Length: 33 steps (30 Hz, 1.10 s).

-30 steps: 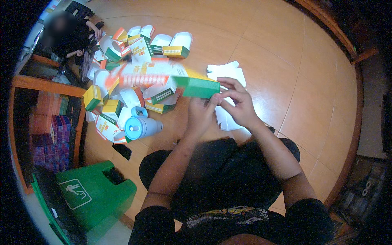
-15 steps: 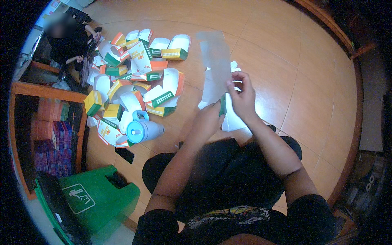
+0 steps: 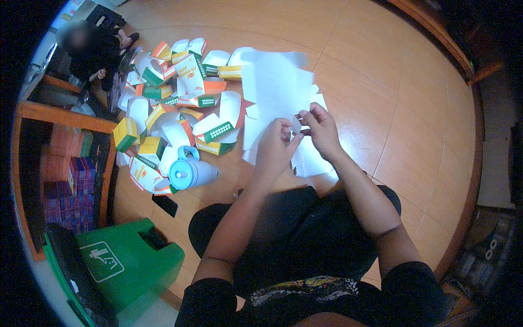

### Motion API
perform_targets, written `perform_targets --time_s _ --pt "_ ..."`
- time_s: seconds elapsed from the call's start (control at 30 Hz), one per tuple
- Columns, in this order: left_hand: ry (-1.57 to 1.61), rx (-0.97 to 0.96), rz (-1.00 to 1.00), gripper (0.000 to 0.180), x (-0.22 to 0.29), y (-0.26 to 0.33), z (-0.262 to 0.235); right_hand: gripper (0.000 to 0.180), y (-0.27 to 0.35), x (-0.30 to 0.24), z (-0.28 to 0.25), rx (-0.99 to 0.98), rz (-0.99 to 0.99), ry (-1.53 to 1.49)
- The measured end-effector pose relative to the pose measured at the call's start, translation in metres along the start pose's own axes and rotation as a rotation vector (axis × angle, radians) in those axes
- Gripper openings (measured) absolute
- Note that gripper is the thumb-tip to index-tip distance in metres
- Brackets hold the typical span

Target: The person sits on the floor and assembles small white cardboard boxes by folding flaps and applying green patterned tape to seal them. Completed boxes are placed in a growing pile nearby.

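Note:
A pale white cardboard blank (image 3: 275, 82) with notched edges is raised in front of me. My left hand (image 3: 276, 144) has its fingers closed at the blank's near edge, thumb pointing right. Beside it, my right hand (image 3: 322, 132) pinches the blank's near right corner between thumb and fingers. The two sets of fingertips almost meet. Beneath my hands more white cardboard (image 3: 315, 159) lies on the floor, partly covered by the raised blank and my fingers.
To the left spreads a heap of folded food boxes (image 3: 190, 76) in white, green, yellow and orange. A blue tumbler (image 3: 199, 173), a phone (image 3: 165, 205) and a green bin (image 3: 131, 267) stand or lie nearer. Another person (image 3: 90, 54) sits at the far left beside a wooden shelf (image 3: 60, 111).
The blank has turned from a narrow, slanted view to a broad face and shifted left. My left hand has turned, and my right hand has come slightly closer to it.

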State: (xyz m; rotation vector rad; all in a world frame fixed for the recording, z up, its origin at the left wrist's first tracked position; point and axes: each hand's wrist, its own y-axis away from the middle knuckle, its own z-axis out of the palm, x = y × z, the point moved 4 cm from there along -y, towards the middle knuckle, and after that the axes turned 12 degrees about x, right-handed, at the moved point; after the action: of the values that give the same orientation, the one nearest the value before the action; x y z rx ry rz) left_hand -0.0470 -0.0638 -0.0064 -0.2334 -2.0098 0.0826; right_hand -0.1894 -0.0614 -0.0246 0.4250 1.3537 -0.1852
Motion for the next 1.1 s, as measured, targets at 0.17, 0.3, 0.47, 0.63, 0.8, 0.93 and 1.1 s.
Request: perform_targets --time_s 0.17,0.3,0.47,0.63,0.8,0.93,1.1 --pt "0.240 -0.053 -0.124 0.019 -0.021 -0.009 -0.003 0.022 0.015 -0.005 0.014 -0.192 -0.334 0.196" --pt "0.754 0.062 -0.620 0.007 -0.040 -0.007 -0.002 0.031 0.029 -0.028 0.022 -0.163 -0.577 0.477" --pt "0.895 0.149 -0.605 0.009 -0.032 -0.015 -0.014 0.024 0.035 -0.034 0.019 -0.064 -0.675 0.665" --pt "0.915 0.139 -0.470 0.008 -0.023 -0.021 -0.023 0.013 0.022 -0.034 0.003 0.120 -0.628 0.594" --pt "0.869 0.079 -0.375 0.017 -0.013 -0.017 -0.019 0.012 0.028 -0.031 0.005 0.251 -0.541 0.259" --pt "0.665 0.047 -0.343 0.033 -0.008 -0.008 -0.017 0.010 0.037 -0.039 0.007 0.232 -0.683 0.198" --pt "0.350 0.083 -0.075 0.033 -0.014 -0.003 -0.019 0.009 0.040 -0.040 0.007 0.201 -0.762 0.215"
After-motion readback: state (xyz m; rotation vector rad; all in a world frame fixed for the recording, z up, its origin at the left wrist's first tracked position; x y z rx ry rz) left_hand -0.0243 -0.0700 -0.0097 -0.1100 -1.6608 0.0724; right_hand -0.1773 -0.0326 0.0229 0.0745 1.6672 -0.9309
